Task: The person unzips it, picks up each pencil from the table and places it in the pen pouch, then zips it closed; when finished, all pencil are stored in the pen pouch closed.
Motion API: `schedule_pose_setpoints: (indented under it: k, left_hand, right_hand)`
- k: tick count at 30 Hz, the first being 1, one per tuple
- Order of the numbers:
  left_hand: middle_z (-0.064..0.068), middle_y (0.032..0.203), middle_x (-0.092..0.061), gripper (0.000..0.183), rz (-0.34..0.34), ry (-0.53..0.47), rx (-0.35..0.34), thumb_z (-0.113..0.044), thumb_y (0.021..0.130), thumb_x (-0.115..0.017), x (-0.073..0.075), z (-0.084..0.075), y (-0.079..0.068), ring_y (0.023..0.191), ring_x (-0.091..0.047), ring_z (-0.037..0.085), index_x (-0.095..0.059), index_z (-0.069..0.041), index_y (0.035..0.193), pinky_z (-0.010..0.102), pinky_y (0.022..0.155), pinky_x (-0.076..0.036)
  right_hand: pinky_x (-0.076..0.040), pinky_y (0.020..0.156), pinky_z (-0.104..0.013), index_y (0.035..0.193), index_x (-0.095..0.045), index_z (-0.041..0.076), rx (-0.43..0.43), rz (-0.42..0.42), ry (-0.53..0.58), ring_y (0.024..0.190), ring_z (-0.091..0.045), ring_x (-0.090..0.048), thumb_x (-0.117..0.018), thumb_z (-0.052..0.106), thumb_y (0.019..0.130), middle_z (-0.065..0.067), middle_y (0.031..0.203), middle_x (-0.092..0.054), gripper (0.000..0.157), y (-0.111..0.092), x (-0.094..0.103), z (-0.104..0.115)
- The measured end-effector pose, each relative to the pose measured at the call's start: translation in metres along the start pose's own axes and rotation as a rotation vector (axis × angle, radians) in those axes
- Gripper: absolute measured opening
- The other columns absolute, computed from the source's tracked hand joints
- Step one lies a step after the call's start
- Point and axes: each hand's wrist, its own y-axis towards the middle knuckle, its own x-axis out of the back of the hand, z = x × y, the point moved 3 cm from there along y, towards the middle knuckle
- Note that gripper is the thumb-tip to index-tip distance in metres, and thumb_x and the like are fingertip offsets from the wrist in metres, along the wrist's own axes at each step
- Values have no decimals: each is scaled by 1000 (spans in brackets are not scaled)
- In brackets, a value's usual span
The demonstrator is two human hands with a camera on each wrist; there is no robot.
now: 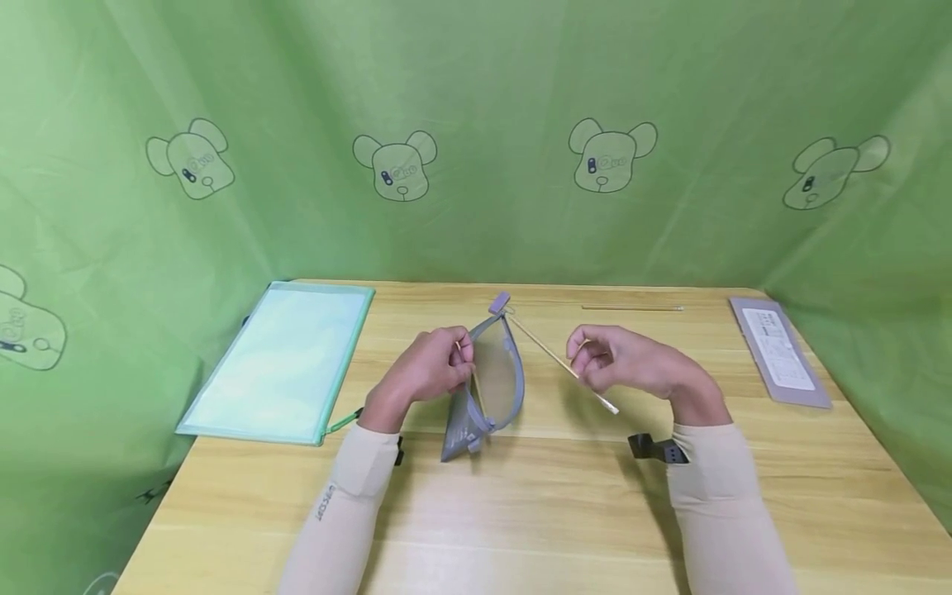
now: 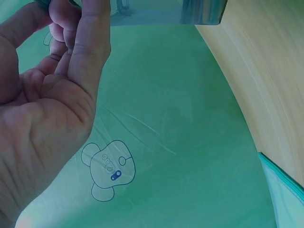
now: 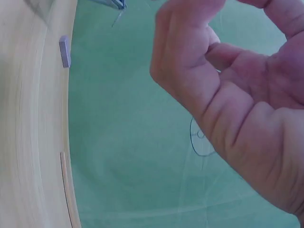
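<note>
My left hand point(image 1: 435, 368) pinches the near-side edge of a translucent grey zip pouch point(image 1: 502, 364), whose mouth gapes. A yellowish pencil point(image 1: 478, 392) shows inside the pouch by my left fingertips. My right hand point(image 1: 628, 364) pinches another pencil point(image 1: 546, 351) between thumb and fingers, to the right of the pouch. The eraser end of that pencil points toward me, and its far end reaches near the pouch's upper corner. In the right wrist view, my curled fingers point(image 3: 185, 52) hide the pencil. A purple eraser point(image 1: 500, 302) lies beyond the pouch.
A third pencil point(image 1: 632, 308) lies along the back of the wooden table point(image 1: 565, 512). A teal-edged document pouch point(image 1: 278, 364) lies at the left. At the right edge is a flat grey-purple piece with a white label point(image 1: 778, 349). Green curtains point(image 1: 498, 231) surround the table.
</note>
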Motion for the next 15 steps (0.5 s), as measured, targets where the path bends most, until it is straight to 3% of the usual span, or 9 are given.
schedule_pose_setpoints:
  k: [5, 15]
  left_hand:
    - [4, 77, -66, 13, 1, -11, -17, 0, 97, -72, -3, 0, 1, 65, -64, 14, -63, -9, 96, 26, 61, -55]
    - [1, 75, -62, 12, 69, 33, -120, -2, 97, -72, -16, -13, 2, 66, -58, 11, -63, -10, 96, 23, 61, -54]
  right_hand:
    - [-54, 73, -22, 109, -49, -9, -13, 24, 6, 83, -12, -55, -60, -13, 82, -4, 94, -54, 30, 12, -13, -1]
    - [-56, 71, -24, 104, -58, -7, -8, -141, -68, 86, -18, -57, -62, -10, 79, -7, 95, -57, 26, 28, -33, 8]
